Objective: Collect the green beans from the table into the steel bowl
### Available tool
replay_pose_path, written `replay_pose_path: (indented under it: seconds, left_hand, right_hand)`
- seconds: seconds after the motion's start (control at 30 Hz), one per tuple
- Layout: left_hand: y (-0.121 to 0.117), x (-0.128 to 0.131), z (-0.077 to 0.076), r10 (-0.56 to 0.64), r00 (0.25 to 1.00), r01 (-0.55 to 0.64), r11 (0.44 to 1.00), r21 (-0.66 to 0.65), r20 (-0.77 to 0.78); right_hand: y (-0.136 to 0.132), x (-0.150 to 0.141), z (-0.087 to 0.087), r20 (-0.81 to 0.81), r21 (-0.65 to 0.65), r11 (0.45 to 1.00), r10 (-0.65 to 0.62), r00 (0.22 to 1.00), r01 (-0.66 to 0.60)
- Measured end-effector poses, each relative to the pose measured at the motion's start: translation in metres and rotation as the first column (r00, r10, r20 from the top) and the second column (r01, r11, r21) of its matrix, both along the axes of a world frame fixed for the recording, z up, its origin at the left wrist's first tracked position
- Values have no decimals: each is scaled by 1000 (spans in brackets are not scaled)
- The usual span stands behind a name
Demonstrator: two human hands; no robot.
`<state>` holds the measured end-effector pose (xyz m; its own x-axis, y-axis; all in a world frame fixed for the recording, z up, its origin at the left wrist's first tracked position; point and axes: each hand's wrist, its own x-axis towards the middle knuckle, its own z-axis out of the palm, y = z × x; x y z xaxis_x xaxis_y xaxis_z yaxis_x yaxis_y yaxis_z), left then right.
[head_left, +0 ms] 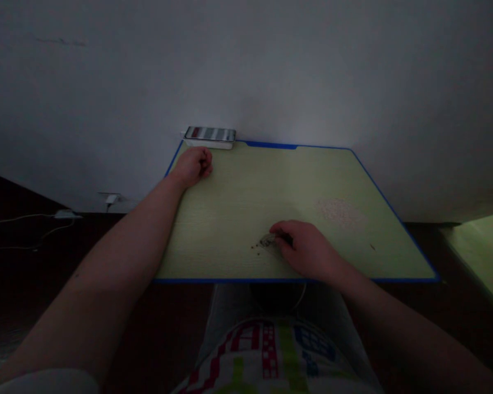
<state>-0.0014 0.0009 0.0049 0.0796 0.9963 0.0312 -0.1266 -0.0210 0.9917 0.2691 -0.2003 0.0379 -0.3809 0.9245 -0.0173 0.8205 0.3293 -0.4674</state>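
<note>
On the left side of the pale green tabletop (246, 202), my left hand (194, 166) rests with its fingers curled into a loose fist, and nothing shows in it. Just behind it is a white box (213, 144) with a phone-like flat panel (211, 134) on top. Near the front edge, my right hand (306, 246) pinches a small, see-through-looking piece with dark marks (268, 239) between thumb and fingers, low over the table. Its kind is too small and dim to tell. Several tiny brown bits (253, 247) lie to its left.
A patch of fine pinkish grains (340, 212) spreads over the table's right side, with a thin brown sliver (372, 247) nearer the front. The table has a blue edge (271, 145) and stands against a wall. A plug (112, 200) and cables (20, 220) are at left.
</note>
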Motion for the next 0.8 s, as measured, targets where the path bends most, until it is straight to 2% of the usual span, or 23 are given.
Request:
replay_pose_path:
  seconds: [0.33,0.57,0.8]
  left_hand:
    - [-1,0,0,-19,1000,19,999,35,-8]
    - [-2,0,1,-11,1000,12,1000,20,-22]
    - [-1,1,1,21,1000,-21,1000,2,-19]
  right_hand:
    - [-3,-5,3,-27,-30,997,74,997,-75]
    - [0,-8,1,3,0,1000,23,1000,-23]
    - [7,-22,3,11,-4,989,149,989,-149]
